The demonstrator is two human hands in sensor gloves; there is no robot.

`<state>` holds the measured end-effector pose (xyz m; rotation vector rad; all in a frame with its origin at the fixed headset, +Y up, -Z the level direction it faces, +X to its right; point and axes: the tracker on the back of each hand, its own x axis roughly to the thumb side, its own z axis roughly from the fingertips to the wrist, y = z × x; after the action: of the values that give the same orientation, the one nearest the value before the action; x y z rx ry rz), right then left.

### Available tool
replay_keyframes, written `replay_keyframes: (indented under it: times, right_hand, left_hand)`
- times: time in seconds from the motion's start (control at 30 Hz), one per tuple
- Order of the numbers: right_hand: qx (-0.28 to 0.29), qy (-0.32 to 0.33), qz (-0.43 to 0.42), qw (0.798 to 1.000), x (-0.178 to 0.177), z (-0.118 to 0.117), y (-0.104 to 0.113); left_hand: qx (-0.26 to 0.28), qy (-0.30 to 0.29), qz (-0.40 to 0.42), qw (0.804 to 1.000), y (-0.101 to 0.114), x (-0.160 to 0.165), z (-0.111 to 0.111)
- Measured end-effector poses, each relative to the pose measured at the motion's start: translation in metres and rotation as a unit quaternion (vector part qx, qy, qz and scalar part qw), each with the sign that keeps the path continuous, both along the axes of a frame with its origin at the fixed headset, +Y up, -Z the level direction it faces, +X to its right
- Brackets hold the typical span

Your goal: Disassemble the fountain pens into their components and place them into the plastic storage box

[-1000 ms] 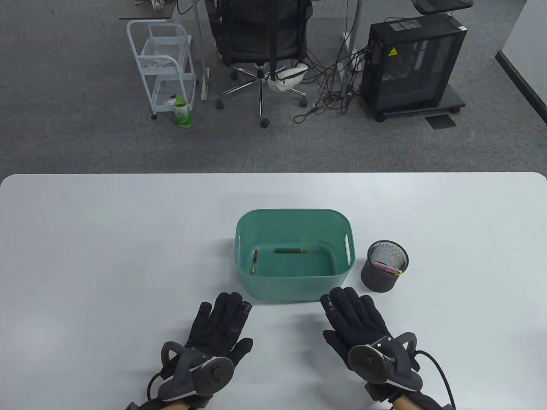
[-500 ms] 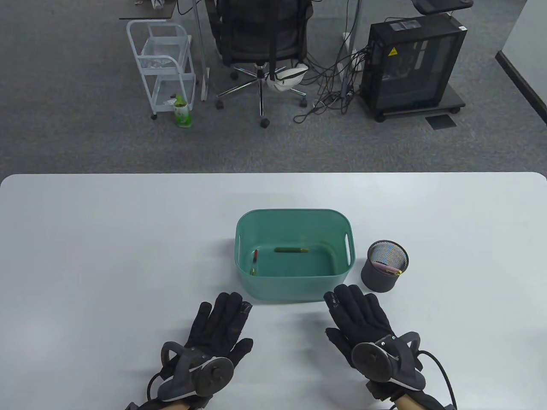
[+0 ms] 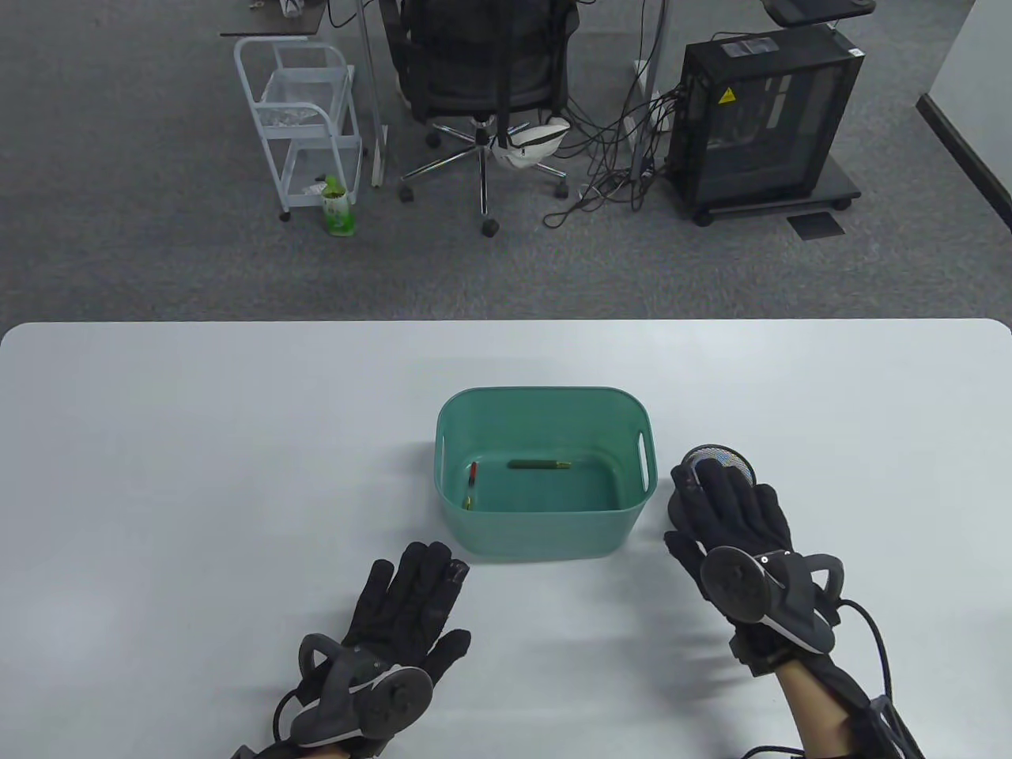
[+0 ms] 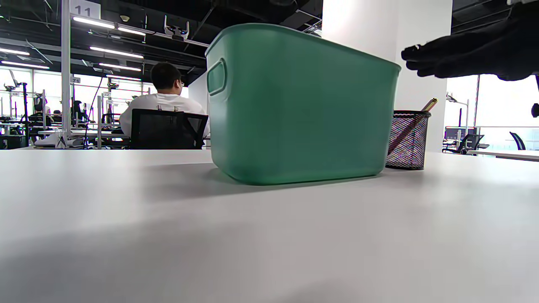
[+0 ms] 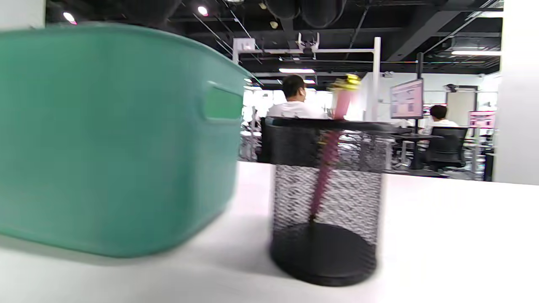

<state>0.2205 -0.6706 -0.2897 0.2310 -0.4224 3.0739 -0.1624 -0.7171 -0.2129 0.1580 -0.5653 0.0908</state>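
A green plastic storage box stands mid-table; inside lie a dark green pen part and a red and yellow part. Right of it stands a black mesh pen cup with a pink pen leaning in it. My right hand hovers over the cup with straight fingers, covering most of it in the table view and holding nothing. My left hand lies flat on the table before the box's left corner, fingers spread. In the left wrist view the box and cup stand ahead.
The white table reaches to a far edge; beyond it are an office chair, a white cart and a computer case on the floor. A cable trails from my right wrist.
My right hand has lifted from the table in front of the box and moved right and forward, over the pen cup. The left hand has stayed flat in place.
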Motion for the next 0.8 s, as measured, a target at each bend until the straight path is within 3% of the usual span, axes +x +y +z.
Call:
replay_keyframes:
  times: [0.3,0.8]
  right_hand:
    - [-0.051,-0.059,0.054,0.995,0.025,-0.024,-0.011]
    - [-0.034,-0.07,0.088,0.993,0.023,-0.037,-0.013]
  left_hand:
    - [0.002,0.0,0.003,1.0,0.0,-0.001,0.001]
    - [0.001,0.0,0.005,1.0,0.0,-0.002,0.001]
